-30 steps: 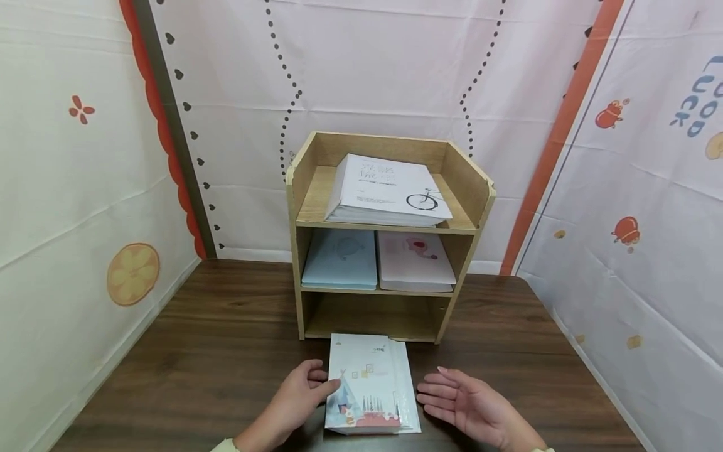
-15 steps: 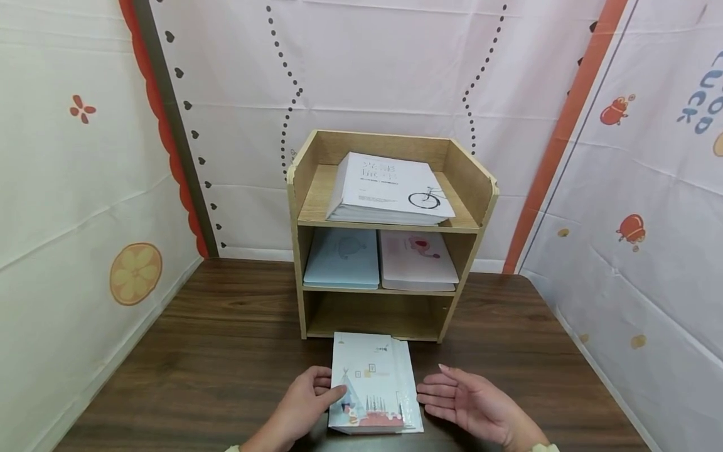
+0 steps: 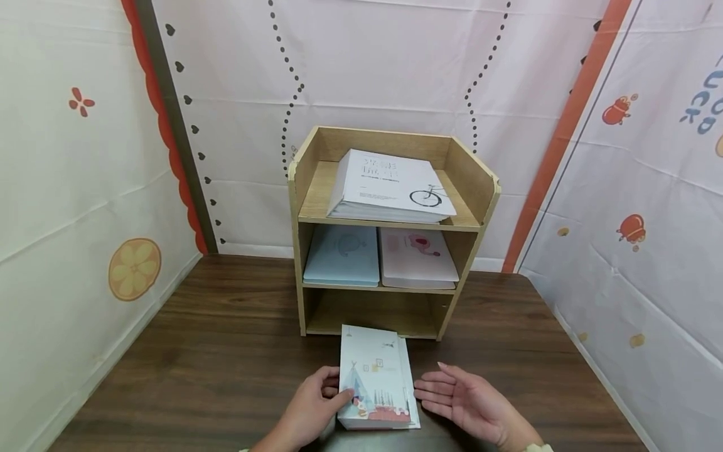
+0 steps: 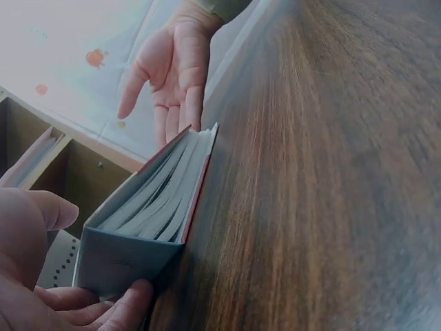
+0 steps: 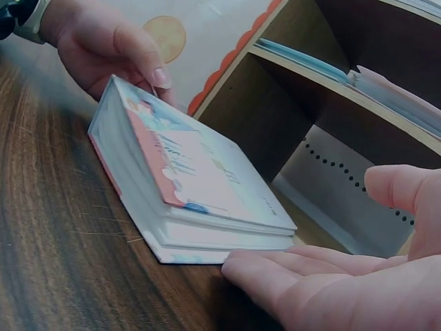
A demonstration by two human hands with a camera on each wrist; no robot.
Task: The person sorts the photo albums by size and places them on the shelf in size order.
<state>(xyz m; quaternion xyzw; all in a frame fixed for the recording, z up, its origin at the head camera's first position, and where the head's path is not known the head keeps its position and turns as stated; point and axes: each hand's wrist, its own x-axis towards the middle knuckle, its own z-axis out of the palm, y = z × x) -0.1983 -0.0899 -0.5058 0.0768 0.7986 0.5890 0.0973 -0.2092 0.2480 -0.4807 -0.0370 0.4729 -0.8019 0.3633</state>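
Note:
A thick hardcover book with a pale illustrated cover lies on the table in front of the shelf. My left hand holds it at the spine, thumb over the cover's edge and fingers against the spine in the left wrist view. The pages fan apart a little, and the lower cover sticks out on the right beyond the upper one. My right hand stays beside that open edge, palm facing the book, fingers straight. In the right wrist view its fingertips are right at the lower cover's edge.
A wooden three-tier shelf stands just behind the book. Thick white books lie on its top tier; a blue book and a pink one lie side by side on the middle tier. Printed cloth walls enclose the dark wooden table.
My left hand has moved right with the book's spine side. The upper cover has shifted right, so less of the lower cover shows. My right hand stays nearly in place.

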